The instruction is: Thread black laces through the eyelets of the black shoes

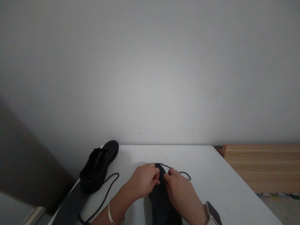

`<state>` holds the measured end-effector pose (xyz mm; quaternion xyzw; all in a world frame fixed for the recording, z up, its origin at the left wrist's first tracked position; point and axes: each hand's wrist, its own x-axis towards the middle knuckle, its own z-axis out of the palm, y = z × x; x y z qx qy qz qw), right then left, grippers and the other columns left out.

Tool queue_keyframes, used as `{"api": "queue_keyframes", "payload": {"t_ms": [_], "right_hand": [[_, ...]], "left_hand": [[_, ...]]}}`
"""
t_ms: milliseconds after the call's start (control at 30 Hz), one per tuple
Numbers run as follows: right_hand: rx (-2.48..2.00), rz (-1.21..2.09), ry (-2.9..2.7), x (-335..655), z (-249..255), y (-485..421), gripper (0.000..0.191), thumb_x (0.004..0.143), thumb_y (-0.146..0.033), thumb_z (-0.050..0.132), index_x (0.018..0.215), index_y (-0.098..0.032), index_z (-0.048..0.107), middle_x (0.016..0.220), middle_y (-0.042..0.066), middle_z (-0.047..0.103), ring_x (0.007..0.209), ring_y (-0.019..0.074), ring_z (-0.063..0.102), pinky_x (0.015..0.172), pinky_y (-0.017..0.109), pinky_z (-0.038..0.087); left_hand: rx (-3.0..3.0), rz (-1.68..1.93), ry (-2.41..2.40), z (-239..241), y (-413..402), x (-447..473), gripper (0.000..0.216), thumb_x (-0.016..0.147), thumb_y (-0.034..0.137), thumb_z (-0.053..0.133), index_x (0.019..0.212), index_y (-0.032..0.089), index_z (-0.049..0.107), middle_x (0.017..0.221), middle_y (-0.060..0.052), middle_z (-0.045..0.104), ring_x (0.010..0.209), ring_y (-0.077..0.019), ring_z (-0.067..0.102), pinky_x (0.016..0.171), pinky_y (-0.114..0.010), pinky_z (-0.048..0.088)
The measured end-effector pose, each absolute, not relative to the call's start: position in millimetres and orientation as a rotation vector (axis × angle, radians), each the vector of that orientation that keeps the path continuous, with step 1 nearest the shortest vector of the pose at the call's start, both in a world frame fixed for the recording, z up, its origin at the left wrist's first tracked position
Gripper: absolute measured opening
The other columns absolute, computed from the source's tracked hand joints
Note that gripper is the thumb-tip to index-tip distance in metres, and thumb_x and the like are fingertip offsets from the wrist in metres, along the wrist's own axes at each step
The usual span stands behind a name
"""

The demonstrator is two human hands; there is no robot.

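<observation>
A black shoe (161, 203) lies on the white table (211, 181) right in front of me, toe pointing away. My left hand (144, 179) rests on its toe end with fingers curled, pinching something I take for the thin black lace (185, 174). My right hand (179, 189) sits beside it on the shoe, fingers closed on the same lace, which loops out to the right. A second black shoe (98, 167) stands at the table's far left corner, its loose lace (105, 193) trailing toward me.
A plain white wall fills the upper view. A wooden surface (262, 165) lies to the right of the table. A dark strap or band (70, 206) hangs at the table's left edge. I wear a bracelet on the left wrist and a watch on the right.
</observation>
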<state>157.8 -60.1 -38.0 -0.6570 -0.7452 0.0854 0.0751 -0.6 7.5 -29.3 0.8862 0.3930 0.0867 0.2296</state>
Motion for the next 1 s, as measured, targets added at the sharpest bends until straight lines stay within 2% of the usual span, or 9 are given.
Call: {"api": "queue_keyframes", "payload": {"t_ms": [100, 200, 333, 467, 667, 800, 900, 1000], "right_hand": [[-1.79, 0.294, -2.056, 162.1, -41.7, -59.6, 0.023, 0.089, -0.005, 0.048, 0.091, -0.019, 0.066, 0.102, 0.011, 0.066, 0.091, 0.025, 0.066, 0.076, 0.034, 0.05], [-1.515, 0.495, -1.778, 163.7, -36.4, -60.1, 0.013, 0.094, -0.02, 0.052, 0.087, -0.02, 0.062, 0.085, 0.005, 0.066, 0.075, 0.0194, 0.063, 0.069, 0.03, 0.05], [-1.204, 0.772, -1.415, 160.0, -22.5, -64.3, 0.024, 0.091, -0.043, 0.062, 0.083, -0.021, 0.064, 0.07, 0.001, 0.065, 0.063, 0.0159, 0.062, 0.06, 0.026, 0.05], [-1.063, 0.87, -1.23, 152.6, -15.7, -68.1, 0.026, 0.084, -0.045, 0.073, 0.082, -0.019, 0.067, 0.07, 0.002, 0.069, 0.064, 0.016, 0.066, 0.062, 0.027, 0.054], [-0.958, 1.093, -1.121, 145.8, -13.1, -64.8, 0.032, 0.077, -0.044, 0.08, 0.075, -0.018, 0.061, 0.065, 0.0, 0.069, 0.06, 0.0143, 0.067, 0.06, 0.026, 0.055], [-1.0, 1.11, -1.032, 152.4, -15.9, -61.5, 0.036, 0.069, -0.044, 0.086, 0.085, -0.018, 0.067, 0.068, 0.0, 0.07, 0.058, 0.0144, 0.068, 0.057, 0.026, 0.057], [-1.04, 1.095, -1.02, 159.5, -19.9, -61.1, 0.036, 0.067, -0.045, 0.087, 0.084, -0.017, 0.073, 0.074, 0.004, 0.074, 0.06, 0.0159, 0.069, 0.058, 0.028, 0.059], [-1.048, 1.086, -1.028, 162.3, -20.8, -62.3, 0.034, 0.065, -0.046, 0.087, 0.078, -0.017, 0.075, 0.078, 0.007, 0.076, 0.061, 0.017, 0.069, 0.052, 0.027, 0.058]], "left_hand": [[2.388, 0.451, 1.102, -19.9, -2.1, 1.1, 0.01, 0.087, 0.016, 0.059, 0.081, 0.02, 0.066, 0.085, -0.002, 0.065, 0.084, -0.0202, 0.059, 0.073, -0.029, 0.04], [2.245, 0.726, 1.069, -4.6, -9.1, 1.9, 0.013, 0.089, 0.021, 0.059, 0.078, 0.02, 0.066, 0.081, -0.003, 0.065, 0.082, -0.02, 0.058, 0.073, -0.03, 0.041], [2.084, 0.98, 0.98, 13.8, -16.3, 0.7, 0.016, 0.087, 0.027, 0.062, 0.074, 0.021, 0.069, 0.075, -0.002, 0.064, 0.075, -0.0193, 0.058, 0.069, -0.029, 0.043], [1.981, 1.13, 0.893, 21.1, -22.4, 0.1, 0.017, 0.085, 0.027, 0.065, 0.07, 0.021, 0.072, 0.07, -0.002, 0.064, 0.071, -0.0183, 0.058, 0.066, -0.029, 0.044], [1.873, 1.142, 0.865, 22.9, -25.5, 2.0, 0.018, 0.083, 0.03, 0.065, 0.071, 0.021, 0.073, 0.07, -0.003, 0.064, 0.069, -0.0179, 0.058, 0.066, -0.029, 0.046], [1.769, 1.062, 1.024, -6.8, -10.0, -10.0, 0.028, 0.091, 0.043, 0.052, 0.085, 0.019, 0.065, 0.08, -0.003, 0.067, 0.075, -0.0175, 0.06, 0.069, -0.027, 0.046], [1.708, 0.814, 1.333, -54.7, 9.4, -26.0, 0.046, 0.089, 0.061, 0.046, 0.072, 0.019, 0.057, 0.066, -0.001, 0.061, 0.063, -0.0171, 0.057, 0.062, -0.028, 0.044], [1.601, 0.58, 1.352, -102.5, 23.8, -35.3, 0.063, 0.083, 0.074, 0.04, 0.056, 0.019, 0.052, 0.046, -0.002, 0.054, 0.039, -0.0154, 0.048, 0.042, -0.027, 0.036]]}}
